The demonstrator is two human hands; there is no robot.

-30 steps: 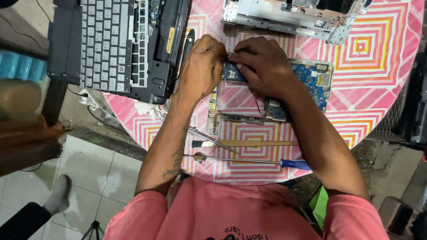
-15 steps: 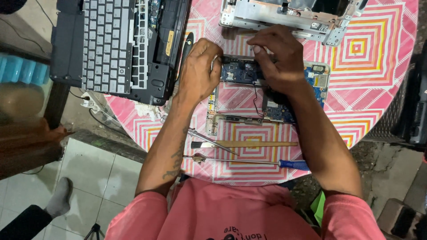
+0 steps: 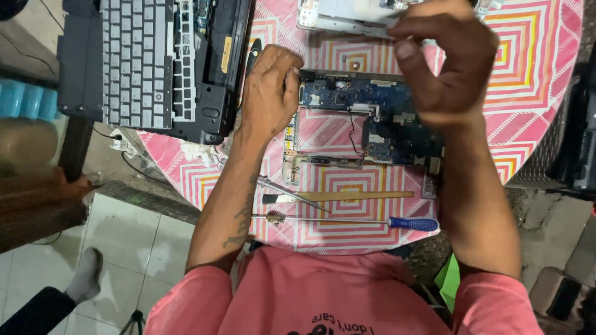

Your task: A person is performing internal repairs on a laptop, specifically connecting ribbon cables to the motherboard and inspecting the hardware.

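The right hand (image 3: 444, 59) has lifted off the blue circuit board (image 3: 372, 121) since a moment ago and now hovers above it, fingers (image 3: 406, 49) pinched narrow — possibly on a small screw or part, though blur hides it, so I cannot tell. The left hand (image 3: 270, 90) stays pressed on the board's left edge, fingers curled down, steadying it. The board lies flat on the pink-patterned surface (image 3: 534, 80), between a dismantled laptop base (image 3: 161, 62) and a metal frame (image 3: 347, 15). Nearer the body lie tweezers (image 3: 288, 192), a wooden-handled brush (image 3: 347, 196) and a blue-handled screwdriver (image 3: 372, 221) — all untouched.
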